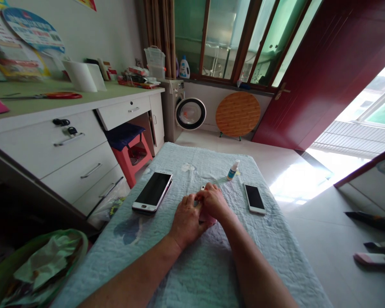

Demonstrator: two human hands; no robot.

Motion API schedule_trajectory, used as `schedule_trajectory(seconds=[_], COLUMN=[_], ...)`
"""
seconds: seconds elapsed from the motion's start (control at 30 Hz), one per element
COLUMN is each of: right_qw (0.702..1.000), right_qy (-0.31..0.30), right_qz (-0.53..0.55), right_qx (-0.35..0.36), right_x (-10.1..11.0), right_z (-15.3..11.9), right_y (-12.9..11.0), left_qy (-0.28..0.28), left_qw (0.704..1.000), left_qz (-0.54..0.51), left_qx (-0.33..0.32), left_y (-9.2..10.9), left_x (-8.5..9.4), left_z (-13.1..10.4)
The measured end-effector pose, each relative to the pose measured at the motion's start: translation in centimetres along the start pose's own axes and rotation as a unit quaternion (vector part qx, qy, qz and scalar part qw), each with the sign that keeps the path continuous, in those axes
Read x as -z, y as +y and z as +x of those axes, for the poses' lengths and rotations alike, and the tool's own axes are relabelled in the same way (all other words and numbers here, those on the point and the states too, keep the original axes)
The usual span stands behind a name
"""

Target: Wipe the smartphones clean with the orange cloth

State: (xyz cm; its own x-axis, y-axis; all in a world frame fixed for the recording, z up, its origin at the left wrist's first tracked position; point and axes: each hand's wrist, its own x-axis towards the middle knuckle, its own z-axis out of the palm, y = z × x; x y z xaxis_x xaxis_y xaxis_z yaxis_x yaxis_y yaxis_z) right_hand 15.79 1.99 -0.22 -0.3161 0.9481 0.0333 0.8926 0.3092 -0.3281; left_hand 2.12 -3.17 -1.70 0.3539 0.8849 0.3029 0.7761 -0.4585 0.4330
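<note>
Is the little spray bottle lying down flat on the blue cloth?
No, the spray bottle stands upright on the cloth, just beyond the hands and left of the small phone.

In the middle of the frame, the left hand and the right hand are together on a pink phone, mostly hidden, on the cloth-covered bench. A big phone lies left, a small phone right, and a spray bottle behind.
</note>
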Motion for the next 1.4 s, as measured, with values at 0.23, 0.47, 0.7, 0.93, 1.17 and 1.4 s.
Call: schedule_trajectory(seconds=[0.23,0.47,0.7,0.93,1.17,1.4], right_qw=[0.995,0.993,0.998,0.999,1.0,0.999], right_qy=[0.066,0.062,0.026,0.014,0.016,0.022], right_qz=[-0.045,-0.092,-0.055,-0.028,-0.007,-0.038], right_qx=[-0.055,-0.051,-0.003,0.013,0.013,-0.002], right_x=[-0.8,-0.8,-0.5,-0.3,-0.5,-0.3], right_z=[0.6,0.4,-0.5,-1.5,-2.3,-1.9], right_y=[0.2,0.4,0.1,0.2,0.6,0.0], left_qy=[-0.007,-0.024,-0.007,-0.004,-0.005,-0.01], left_qw=[1.0,0.999,1.0,1.0,1.0,1.0], left_qz=[0.011,0.016,0.007,0.003,-0.002,-0.006], left_qx=[-0.004,-0.014,-0.016,-0.018,-0.023,-0.029], left_y=[0.0,0.0,-0.3,-0.5,-0.5,-0.5], left_x=[0.0,0.0,-0.3,-0.4,-0.3,-0.3], left_z=[-0.1,0.0,0.0,0.0,0.0,0.1])
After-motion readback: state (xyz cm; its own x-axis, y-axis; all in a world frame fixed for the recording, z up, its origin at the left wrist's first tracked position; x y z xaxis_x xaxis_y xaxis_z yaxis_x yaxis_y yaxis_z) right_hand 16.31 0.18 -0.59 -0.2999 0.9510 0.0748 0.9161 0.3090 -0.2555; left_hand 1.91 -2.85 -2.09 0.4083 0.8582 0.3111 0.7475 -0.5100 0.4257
